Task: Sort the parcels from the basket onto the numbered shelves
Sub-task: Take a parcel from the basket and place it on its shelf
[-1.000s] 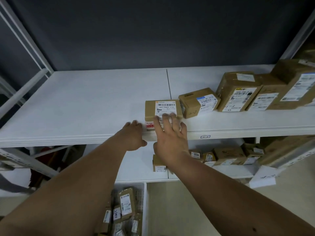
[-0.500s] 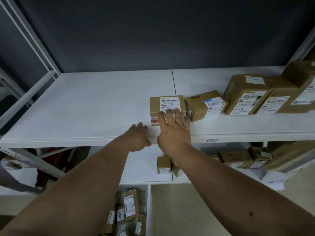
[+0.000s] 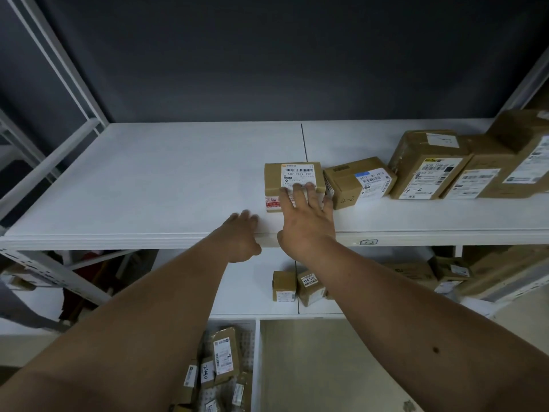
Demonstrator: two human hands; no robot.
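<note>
A small brown parcel (image 3: 292,175) with a white barcode label lies flat on the white upper shelf (image 3: 148,185), beside another small box (image 3: 358,181) marked 4-2. My right hand (image 3: 306,220) presses straight fingers on the parcel's near edge. My left hand (image 3: 242,237) rests on the shelf's front edge just left of the parcel, fingers loosely bent, holding nothing. The white basket (image 3: 255,361) with several labelled parcels (image 3: 225,355) stands on the floor below.
Three larger brown boxes (image 3: 427,166) fill the upper shelf's right end. A tag reading 4-2 (image 3: 368,242) sits on the shelf's front edge. Small boxes (image 3: 284,285) stand on the lower shelf. White rack posts (image 3: 56,66) rise at the left.
My right hand has slid the small parcel farther back on the shelf, next to the 4-2 box. My left hand has stayed at the shelf edge.
</note>
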